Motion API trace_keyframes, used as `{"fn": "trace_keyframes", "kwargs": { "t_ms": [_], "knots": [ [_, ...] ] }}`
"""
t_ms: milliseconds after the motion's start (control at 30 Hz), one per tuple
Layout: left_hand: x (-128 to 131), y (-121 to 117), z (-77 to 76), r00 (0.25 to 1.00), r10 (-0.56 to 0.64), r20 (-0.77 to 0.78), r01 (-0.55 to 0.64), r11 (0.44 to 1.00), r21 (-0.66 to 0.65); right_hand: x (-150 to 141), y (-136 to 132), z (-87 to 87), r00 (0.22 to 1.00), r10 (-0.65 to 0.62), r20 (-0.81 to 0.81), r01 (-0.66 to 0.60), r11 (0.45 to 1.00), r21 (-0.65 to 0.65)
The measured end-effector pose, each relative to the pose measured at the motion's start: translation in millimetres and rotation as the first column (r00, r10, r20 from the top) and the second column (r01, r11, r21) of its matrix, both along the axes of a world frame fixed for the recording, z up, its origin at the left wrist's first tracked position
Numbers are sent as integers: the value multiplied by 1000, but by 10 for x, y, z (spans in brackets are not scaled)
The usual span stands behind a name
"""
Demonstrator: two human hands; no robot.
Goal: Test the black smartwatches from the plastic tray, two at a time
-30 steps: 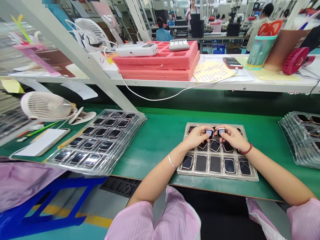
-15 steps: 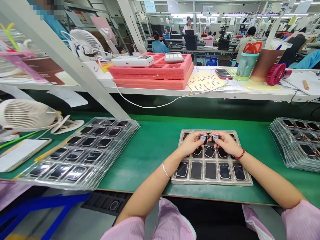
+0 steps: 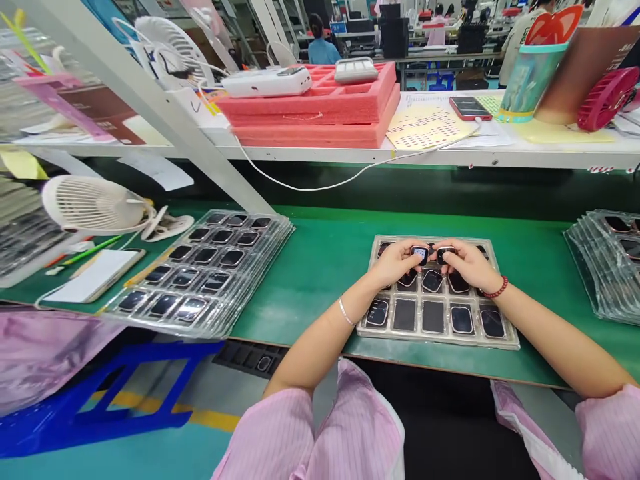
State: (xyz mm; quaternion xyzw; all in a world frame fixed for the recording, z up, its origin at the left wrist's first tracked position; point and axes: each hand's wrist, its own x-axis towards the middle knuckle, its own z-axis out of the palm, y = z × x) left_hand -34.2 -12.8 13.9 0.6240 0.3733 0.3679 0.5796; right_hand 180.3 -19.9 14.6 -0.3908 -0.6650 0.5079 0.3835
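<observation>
A clear plastic tray with rows of small dark watch bodies lies on the green bench in front of me. My left hand is closed on one small watch body with a lit screen, held just above the tray's far rows. Right beside it, my right hand pinches a second watch body, whose face looks darker. Both hands hover over the tray, thumbs on top of the pieces. Several watch bodies fill the near row of pockets.
A stack of filled clear trays lies to the left, another stack at the right edge. A white desk fan and a notepad sit far left. Pink foam trays and a phone rest on the shelf behind. People work in the background.
Both hands keep hold of the two watch bodies over the tray. The piece in my right hand now shows a darker face. My head has moved, shifting the view.
</observation>
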Motion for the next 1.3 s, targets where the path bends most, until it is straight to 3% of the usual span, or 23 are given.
{"fn": "trace_keyframes", "kwargs": {
  "t_ms": [133,333,633,1300],
  "knots": [
    [1,-3,0,999,22,36,-22,1000,6,9,6,-5,999,-29,-28,28,999,-28],
    [18,16,-58,994,20,109,-29,996,80,-25,-1,-31,1000,-5,9,4,994,112],
    [17,11,24,994,76,72,-74,997,-26,-16,-13,4,999,-6,37,5,999,42],
    [14,0,43,995,58,78,-56,998,-27,-20,-16,20,999,-31,23,31,999,-11]
  ]
}}
